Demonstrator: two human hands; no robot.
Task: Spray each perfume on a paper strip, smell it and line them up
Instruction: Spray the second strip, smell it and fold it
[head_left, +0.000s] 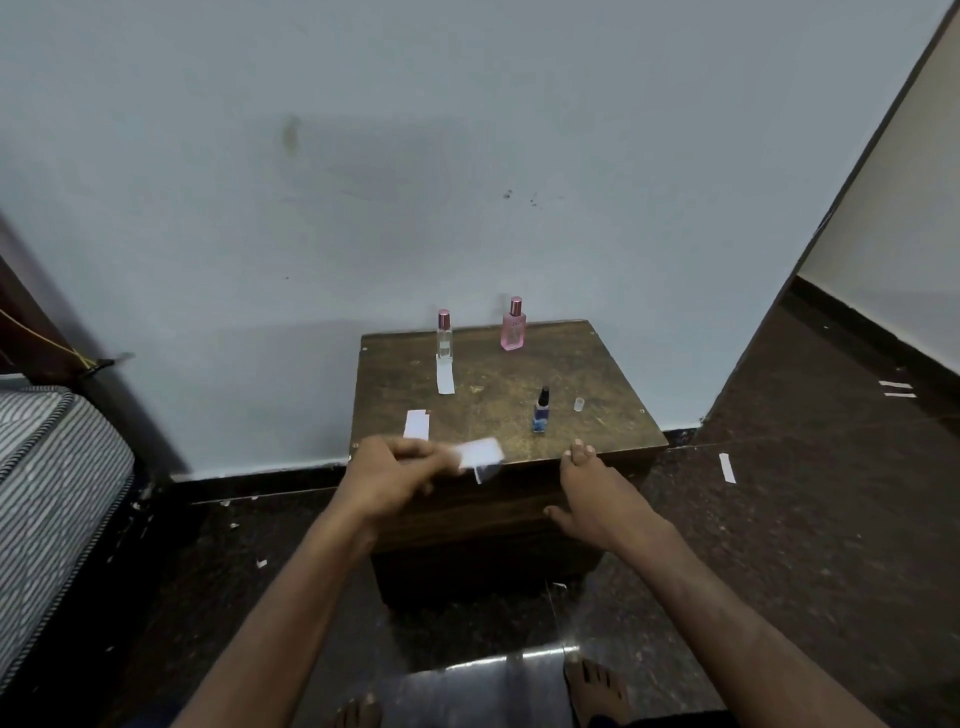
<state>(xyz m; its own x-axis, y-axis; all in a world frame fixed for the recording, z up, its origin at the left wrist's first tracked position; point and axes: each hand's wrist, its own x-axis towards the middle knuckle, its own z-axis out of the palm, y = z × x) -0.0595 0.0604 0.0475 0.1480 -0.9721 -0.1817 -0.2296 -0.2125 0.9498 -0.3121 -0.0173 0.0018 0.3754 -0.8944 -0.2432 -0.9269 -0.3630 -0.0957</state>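
Observation:
On a small brown wooden table (597, 364) stand a clear perfume bottle (444, 336) with a pink cap, a pink bottle (513, 326) at the back, and an uncapped blue bottle (541, 411) nearer me. Its clear cap (578, 404) sits beside it. One paper strip (445, 373) lies in front of the clear bottle, and a small stack of strips (416, 424) lies at the front left. My left hand (387, 470) pinches a blurred white paper strip (480, 453) over the table's front edge. My right hand (597, 491) rests open at the front edge, fingertips touching the top.
A pale blue wall stands behind the table. A striped mattress (52, 499) lies at the left. Paper strips (727, 467) and scraps lie on the dark floor. My bare feet (595, 686) show at the bottom. A doorway opens at the right.

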